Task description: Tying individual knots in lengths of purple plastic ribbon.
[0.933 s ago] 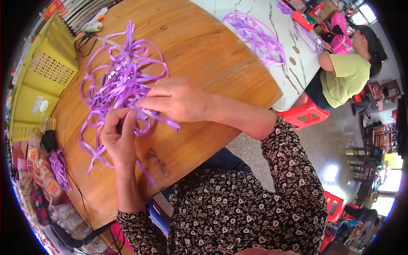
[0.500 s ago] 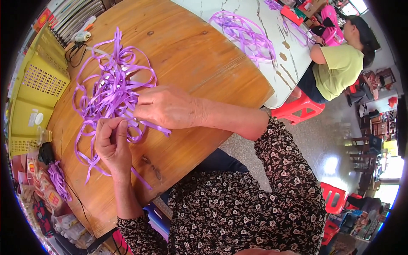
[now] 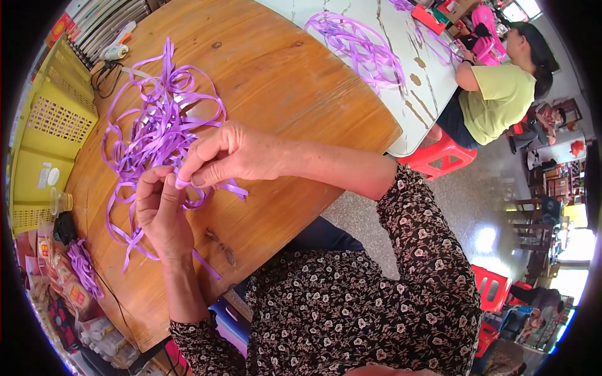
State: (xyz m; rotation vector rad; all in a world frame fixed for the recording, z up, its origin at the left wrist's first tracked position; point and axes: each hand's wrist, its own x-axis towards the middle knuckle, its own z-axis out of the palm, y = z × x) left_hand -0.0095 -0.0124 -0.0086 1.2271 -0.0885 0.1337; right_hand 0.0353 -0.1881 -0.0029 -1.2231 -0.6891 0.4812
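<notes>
A loose tangle of purple ribbon lies on the wooden table in front of me. At its near edge my left hand pinches a bit of the ribbon between thumb and fingers. My right hand comes in from the right, its thumb and forefinger closed on the same short piece, which shows as a small pale purple bit between the fingertips. The two hands nearly touch. Ribbon tails hang out beside and below them on the wood. How the held piece is folded is hidden by the fingers.
A yellow plastic basket stands at the left edge, near a glue gun with its cable. More purple ribbon lies on the white marbled table, where a person in a yellow-green shirt sits on a red stool.
My right hand has drawn back from the tangle and closed on the ribbon at my left fingertips. My left hand has shifted slightly left.
</notes>
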